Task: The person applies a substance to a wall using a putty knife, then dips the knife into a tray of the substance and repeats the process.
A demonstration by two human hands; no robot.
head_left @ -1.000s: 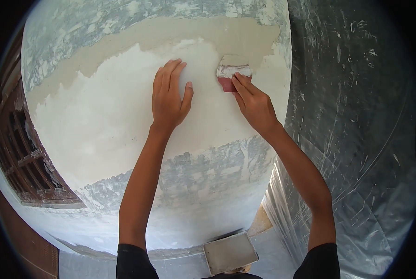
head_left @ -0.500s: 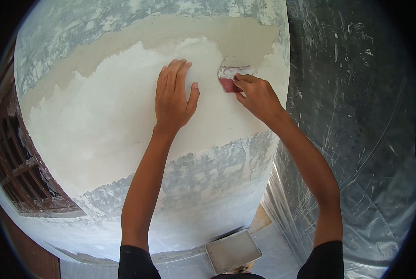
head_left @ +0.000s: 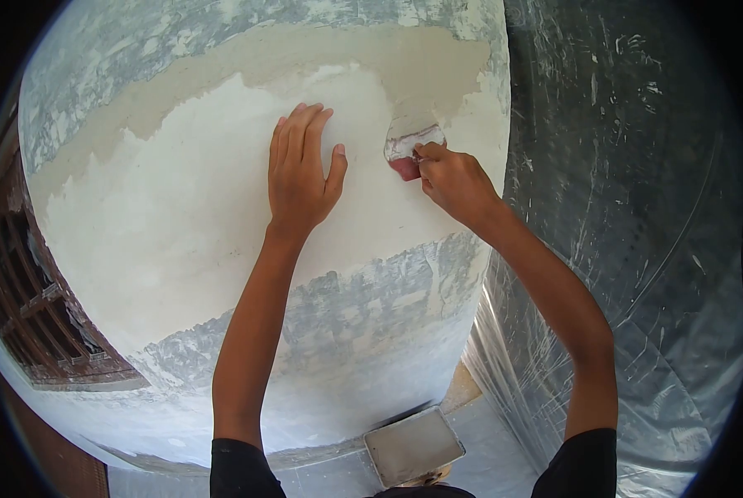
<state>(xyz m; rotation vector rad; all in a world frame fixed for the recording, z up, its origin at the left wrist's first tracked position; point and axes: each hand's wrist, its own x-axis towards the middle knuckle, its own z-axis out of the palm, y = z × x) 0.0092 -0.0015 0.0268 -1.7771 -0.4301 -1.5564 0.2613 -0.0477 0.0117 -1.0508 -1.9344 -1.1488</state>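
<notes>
My right hand [head_left: 457,181] grips a putty knife [head_left: 406,167] with a red lower part and a whitish, smeared band above it. The tool lies against the wall [head_left: 189,199], at the lower end of a darker beige strip of filler [head_left: 421,83]. Farther left, my left hand [head_left: 303,170] rests flat on the pale, smooth part of the wall, fingers stretched upward and thumb apart. It holds nothing. Part of the knife is hidden behind my right fingers.
A tray of greyish material [head_left: 415,446] stands low by the foot of the wall. Clear plastic sheeting [head_left: 637,315] hangs along the right side. At the left is a brown slatted window frame [head_left: 48,315]. Rough grey patches [head_left: 371,290] border the pale area.
My right hand has drawn the putty knife a little down the wall, tilting it slightly. The beige strip reaches lower above it. My left hand stays flat on the wall.
</notes>
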